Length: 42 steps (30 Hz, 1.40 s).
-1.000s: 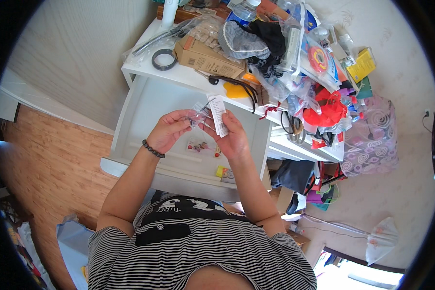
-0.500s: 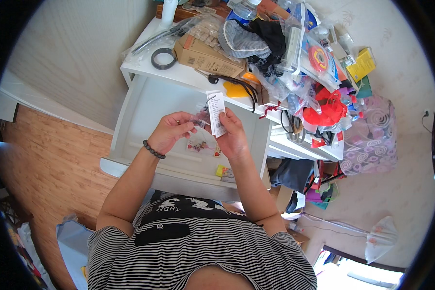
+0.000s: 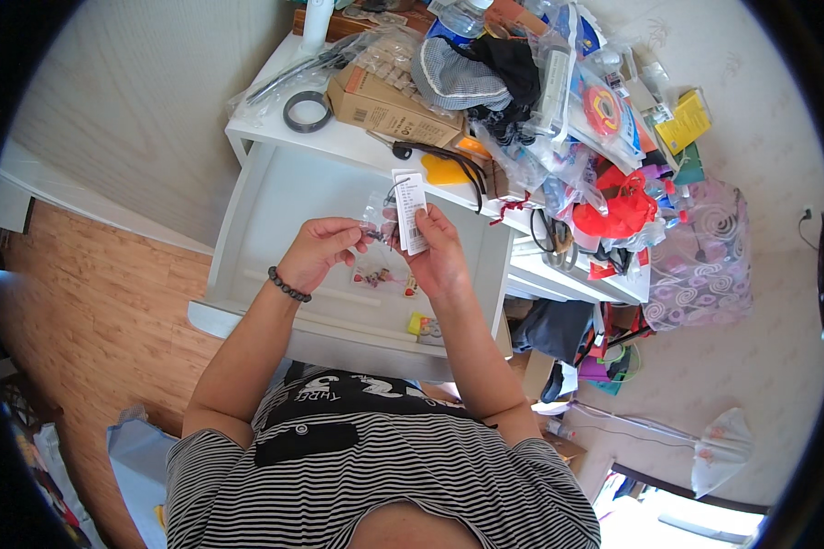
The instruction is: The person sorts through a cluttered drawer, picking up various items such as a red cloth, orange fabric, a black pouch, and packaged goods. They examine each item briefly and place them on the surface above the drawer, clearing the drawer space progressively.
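My right hand [image 3: 437, 252] is closed on white printed tags [image 3: 410, 212], thumb on their front. A thin dark cord loops from the top of the tags. Beside it, my left hand [image 3: 319, 253] pinches a small clear plastic bag [image 3: 372, 216] with something dark in it, too small to make out. A beaded bracelet [image 3: 289, 285] circles my left wrist. Both hands hover over an open white drawer [image 3: 275, 206]. Inside it lie a clear packet with small colourful pieces [image 3: 381, 274] and a small yellow-and-grey package [image 3: 424, 325].
The white cabinet top holds a roll of dark tape [image 3: 308, 112], a cardboard box [image 3: 389, 105], a yellow piece [image 3: 445, 169] and a black cord. Plastic bags, fabric and a red bag [image 3: 618, 206] pile up at the right. Wooden floor [image 3: 110, 302] lies to the left.
My left fingers have shifted slightly on the small clear bag, and more of it now shows upright beside the tags. My right hand stays nearly still with the tags.
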Tool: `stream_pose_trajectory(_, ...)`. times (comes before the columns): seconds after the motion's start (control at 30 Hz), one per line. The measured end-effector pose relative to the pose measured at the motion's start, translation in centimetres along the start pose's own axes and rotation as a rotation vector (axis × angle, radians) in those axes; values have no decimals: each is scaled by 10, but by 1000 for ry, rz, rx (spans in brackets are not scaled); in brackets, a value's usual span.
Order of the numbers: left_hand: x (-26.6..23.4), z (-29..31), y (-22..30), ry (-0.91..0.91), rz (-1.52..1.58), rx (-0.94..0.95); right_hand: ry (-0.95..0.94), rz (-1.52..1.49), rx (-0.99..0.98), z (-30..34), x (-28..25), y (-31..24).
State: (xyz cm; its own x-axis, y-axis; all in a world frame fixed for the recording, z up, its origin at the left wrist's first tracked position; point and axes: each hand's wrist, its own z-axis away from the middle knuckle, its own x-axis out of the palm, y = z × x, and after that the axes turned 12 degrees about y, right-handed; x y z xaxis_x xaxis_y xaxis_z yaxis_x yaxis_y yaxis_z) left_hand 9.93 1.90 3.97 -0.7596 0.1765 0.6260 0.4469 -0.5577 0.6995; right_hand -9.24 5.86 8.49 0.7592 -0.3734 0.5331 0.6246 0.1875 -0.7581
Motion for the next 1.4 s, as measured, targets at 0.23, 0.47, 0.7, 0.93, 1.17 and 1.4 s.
stream_pose_trajectory(0.23,-2,-1,-1,-44,-29,27,16,10,7,-1,-1,-1)
stream_pose_trajectory(0.47,1,1,2,-48,-44,44,31,15,-9,-2,-2,-1)
stream_pose_trajectory(0.7,2,0,1,-18,-70,78,26,40,-105,-5,-7,-2)
stream_pose_trajectory(0.93,5,1,3,-10,3,48,80,94,-166,-1,0,-8)
stream_pose_trajectory(1.17,2,-2,3,-46,54,53,69,96,-182,-2,1,-6)
stream_pose_trajectory(1.4,6,0,8,-25,63,50,51,101,-173,-1,5,-6)
